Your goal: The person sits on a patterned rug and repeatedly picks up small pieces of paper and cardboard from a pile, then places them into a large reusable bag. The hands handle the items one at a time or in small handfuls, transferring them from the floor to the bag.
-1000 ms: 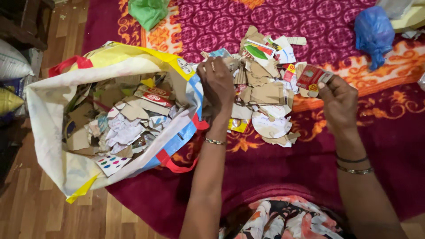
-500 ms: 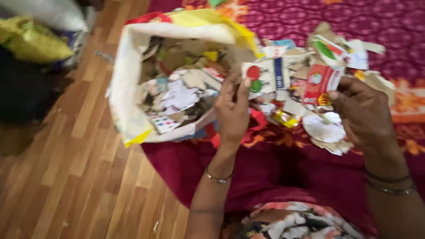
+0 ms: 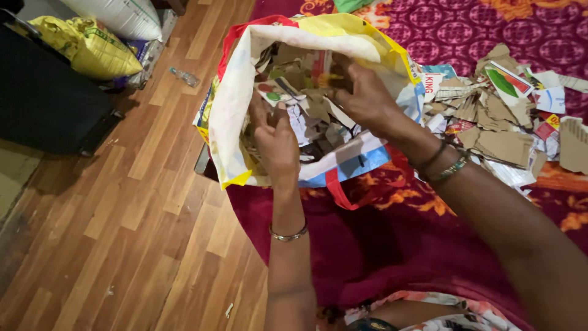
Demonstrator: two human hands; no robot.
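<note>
A big white woven bag [image 3: 236,116] with a yellow rim, a blue stripe and red handles lies open on the rug edge, full of torn cardboard and paper scraps [image 3: 312,113]. Both my hands are inside its mouth. My left hand [image 3: 277,142] pinches a white carton piece with a red and a green dot [image 3: 274,94] over the scraps. My right hand [image 3: 366,98] reaches in from the right, fingers curled down among the scraps near the far rim. What they hold is hidden.
A pile of torn cartons [image 3: 496,125] lies on the maroon patterned rug [image 3: 380,245] right of the bag. On the wooden floor [image 3: 122,214] to the left are a yellow sack [image 3: 92,46], a white sack [image 3: 116,15], a black box [image 3: 43,92] and a small plastic bottle [image 3: 184,76].
Both hands have moved left from the pile into the bag's mouth. The left hand carried the dotted carton piece along. The red piece in the right hand is no longer visible. The view has swung left.
</note>
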